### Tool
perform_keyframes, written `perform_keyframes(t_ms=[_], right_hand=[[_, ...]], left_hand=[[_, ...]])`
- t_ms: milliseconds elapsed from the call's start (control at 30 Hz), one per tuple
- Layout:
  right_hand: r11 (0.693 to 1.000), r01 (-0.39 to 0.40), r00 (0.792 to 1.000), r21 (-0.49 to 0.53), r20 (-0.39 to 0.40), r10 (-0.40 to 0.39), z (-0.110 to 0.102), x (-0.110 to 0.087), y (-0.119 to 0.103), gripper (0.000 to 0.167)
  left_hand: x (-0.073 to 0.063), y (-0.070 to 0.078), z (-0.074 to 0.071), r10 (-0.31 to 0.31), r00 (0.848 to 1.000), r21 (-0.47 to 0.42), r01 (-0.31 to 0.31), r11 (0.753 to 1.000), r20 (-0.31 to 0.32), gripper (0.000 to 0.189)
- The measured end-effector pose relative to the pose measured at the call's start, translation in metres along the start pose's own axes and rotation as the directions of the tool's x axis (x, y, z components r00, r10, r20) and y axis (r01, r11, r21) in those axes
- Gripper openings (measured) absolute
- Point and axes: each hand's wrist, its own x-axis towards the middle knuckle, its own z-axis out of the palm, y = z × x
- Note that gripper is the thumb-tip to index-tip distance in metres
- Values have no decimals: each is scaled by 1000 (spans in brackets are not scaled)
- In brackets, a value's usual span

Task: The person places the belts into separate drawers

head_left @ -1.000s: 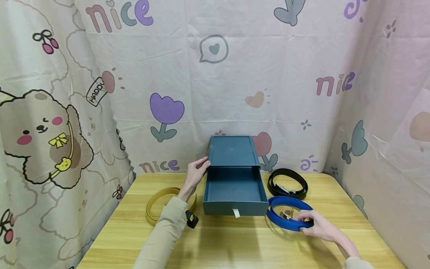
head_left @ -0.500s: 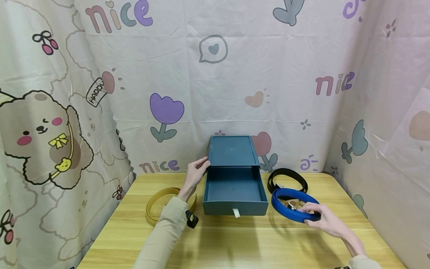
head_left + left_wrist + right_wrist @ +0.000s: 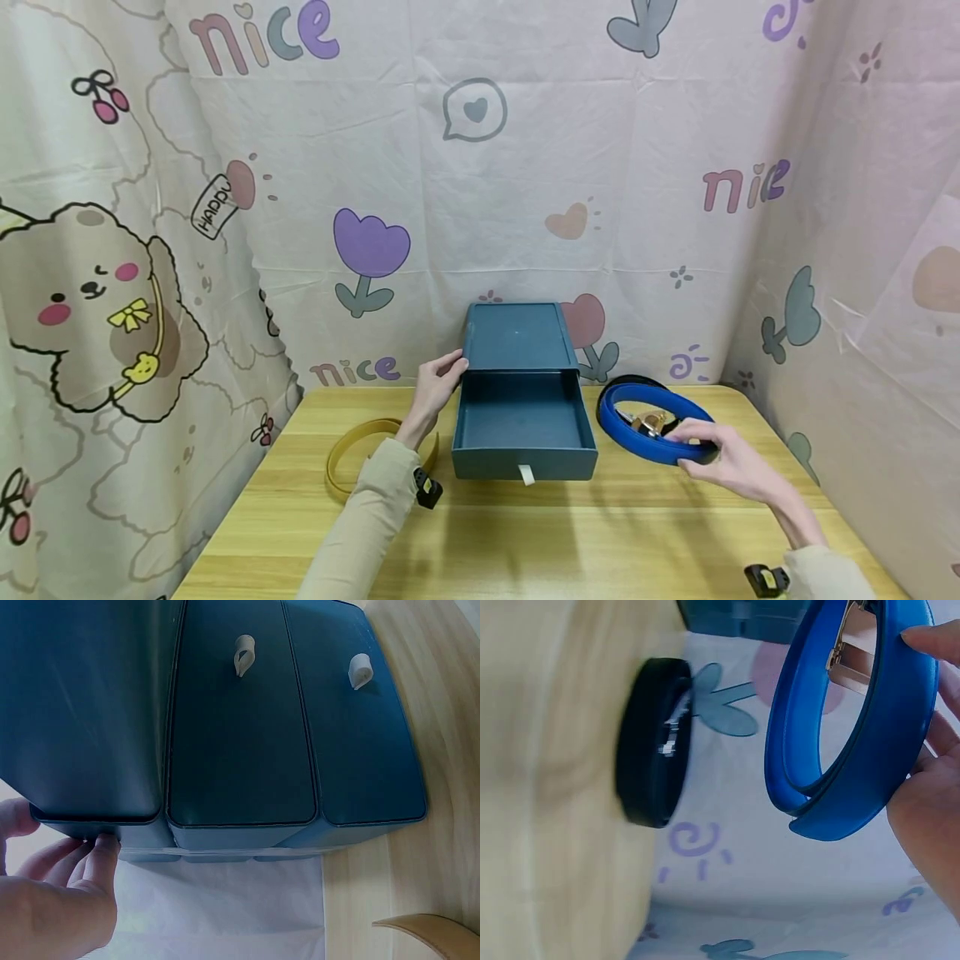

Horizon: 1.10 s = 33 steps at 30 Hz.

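We're pinching the blue belt (image 3: pixel 648 450) in our right hand (image 3: pixel 723 460) above the counter (image 3: pixel 510 542), likely so its coil holds. Our left hand (image 3: pixel 435 387) grips the drawer unit (image 3: pixel 519 350), probably for steadiness.

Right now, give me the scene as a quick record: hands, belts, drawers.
left hand: touches the left side of the drawer unit, near its top
right hand: holds the blue belt
blue belt: coiled, raised off the table
black belt: coiled on the table, right of the drawer unit
yellow belt: looped on the table, left of the drawer unit, partly behind the left arm
top drawer: pulled out
middle drawer: closed
bottom drawer: closed
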Motion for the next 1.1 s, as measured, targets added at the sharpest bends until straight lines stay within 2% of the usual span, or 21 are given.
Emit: perform_keyframes(t_ms=[400, 600, 867, 1100], right_hand=[[997, 52, 999, -62, 19, -51, -32, 32, -35, 42], [997, 80, 994, -18, 72, -79, -40, 46, -51, 44], [992, 111, 982, 55, 150, -118, -32, 71, -72, 44], [973, 167, 950, 162, 236, -202, -15, 95, -85, 36]], left_hand=[[-2, 2, 0, -1, 1000, -15, 1, 1000, 3, 45], [0, 1, 0, -4, 1000, -17, 4, 1000, 3, 45], [-1, 0, 0, 4, 1000, -2, -4, 1000, 5, 45], [-1, 2, 0, 1, 1000, -4, -1, 1000, 14, 46]])
